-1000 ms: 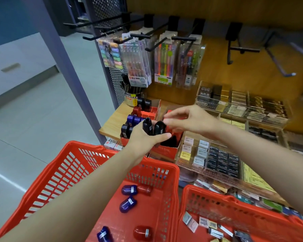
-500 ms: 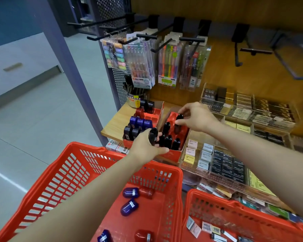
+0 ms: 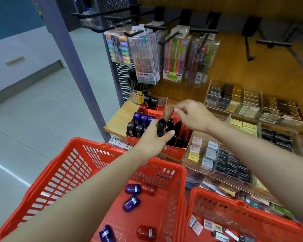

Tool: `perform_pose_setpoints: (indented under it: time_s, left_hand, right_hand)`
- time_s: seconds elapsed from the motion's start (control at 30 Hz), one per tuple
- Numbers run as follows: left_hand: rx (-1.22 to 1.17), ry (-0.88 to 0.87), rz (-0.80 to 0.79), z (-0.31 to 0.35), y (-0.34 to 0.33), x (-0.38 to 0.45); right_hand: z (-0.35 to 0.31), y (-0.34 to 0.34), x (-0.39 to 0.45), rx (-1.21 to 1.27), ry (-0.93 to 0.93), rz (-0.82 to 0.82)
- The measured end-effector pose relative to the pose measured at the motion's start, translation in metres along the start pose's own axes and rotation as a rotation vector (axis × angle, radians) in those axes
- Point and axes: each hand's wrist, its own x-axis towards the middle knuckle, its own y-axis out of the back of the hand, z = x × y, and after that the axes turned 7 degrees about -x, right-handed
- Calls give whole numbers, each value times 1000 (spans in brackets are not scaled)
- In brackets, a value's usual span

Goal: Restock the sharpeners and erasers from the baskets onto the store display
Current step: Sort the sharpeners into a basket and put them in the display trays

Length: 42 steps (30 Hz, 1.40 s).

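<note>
Step in hand, by my reading: loading black sharpeners into the right-hand red display box [image 3: 177,149] on the wooden shelf [image 3: 119,117].

Left hand [image 3: 153,140] grips one black sharpener [image 3: 161,127], fingers and thumb curled round it, over the gap between the two boxes. Right hand [image 3: 193,116] hovers above the right box's far end, fingertips drawn together; whether they pinch anything I cannot tell, the view is blurred.

Next move probably calls for passing the held sharpener across, or seating it upright in a free slot beside those already standing.

Containers:
- Left display box [image 3: 132,139]: black, blue and red sharpeners in rows.
- Left basket [image 3: 73,165]: blue and red sharpeners lying loose on its floor.
- Right basket [image 3: 217,198]: small packaged erasers [image 3: 215,227] near its front edge.
</note>
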Motion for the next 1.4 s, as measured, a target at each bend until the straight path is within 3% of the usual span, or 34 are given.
perform_pose_setpoints:
  time_s: [0.07,0.13,0.27,0.43,0.63,0.77,0.97,1.1,1.17,1.23,1.3,1.33,1.4]
  left_hand:
    - [-35,-10,-9,5,-8,3]
    - [-74,-9,-28,13,-17,7]
    - [-21,-23,-75,16,-32,15]
    - [596,-289,-25,4,-15,21]
    - [1105,-247,-327,-8,2,31]
    - [1245,-280,-338,-18,2,33]
    - [1250,-262,-329,-19,-2,32]
    - [1277,-266,-298,-15,-1,18]
    - [1129,-389,-193,-19,6,1]
    - [1002,-595,-92,-26,20,-19]
    - [942,-671,-46,-44,37,-42]
    - [945,-636,-52,-56,47,-53]
    - [970,-495,-106,-85,64,-72]
  right_hand:
    - [-7,27,-18,281,108,-57]
    - [-10,40,-32,336,172,-141]
    - [3,40,-36,236,110,-36]
    - [31,35,-24,40,-80,85]
    - [34,-6,-11,-198,-88,-17]
    - [33,-18,-9,-337,-114,-51]
    - [26,-27,-7,-447,-160,-38]
    - [18,-20,-14,-567,-152,-214]
    - [15,-18,-20,-495,-110,-189]
    - [3,-17,-34,-224,-7,67]
    - [-21,-23,-60,75,91,323]
    - [-38,-31,-75,167,109,352]
    - [-68,-60,-103,236,73,181]
